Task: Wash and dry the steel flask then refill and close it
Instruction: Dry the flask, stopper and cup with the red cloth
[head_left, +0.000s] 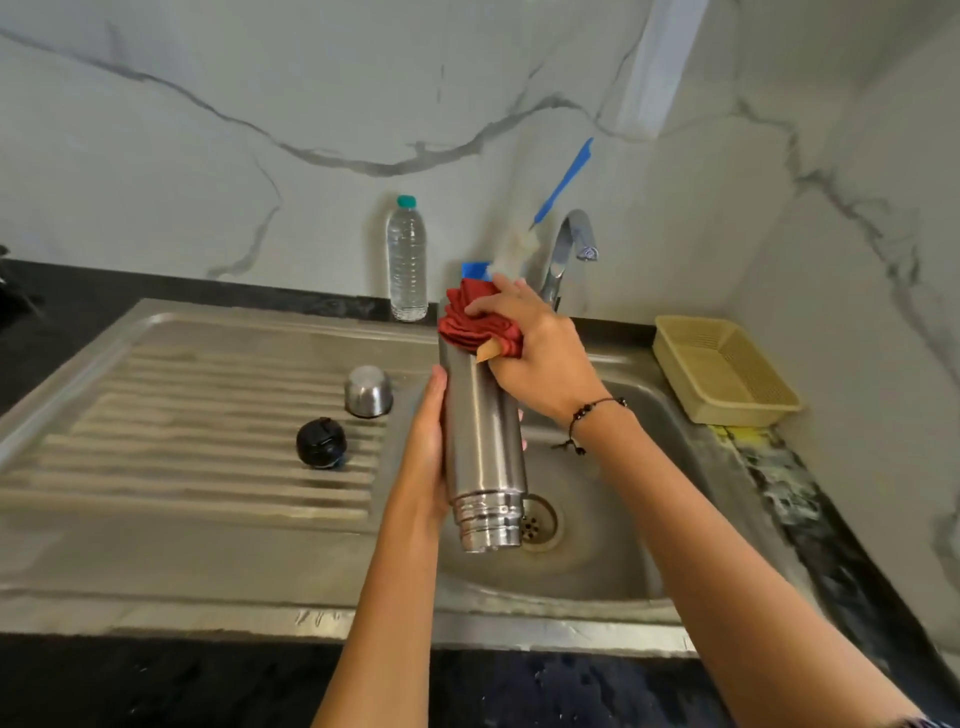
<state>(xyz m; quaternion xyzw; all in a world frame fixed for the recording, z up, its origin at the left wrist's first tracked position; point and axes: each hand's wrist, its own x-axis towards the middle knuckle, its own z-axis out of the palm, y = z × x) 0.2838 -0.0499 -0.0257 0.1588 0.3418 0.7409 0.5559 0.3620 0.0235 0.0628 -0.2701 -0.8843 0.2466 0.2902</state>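
The ribbed drainboard (182, 415) is obstructed only at its three o'clock end by a steel cap (368, 391) and a black stopper (320, 444), standing near each other. At twelve o'clock of the basin (613, 545), passage is narrowed by a water bottle (407, 258), the tap (569, 249) and a brush (540, 218). At two o'clock, the counter is occupied by a basket (727, 371).
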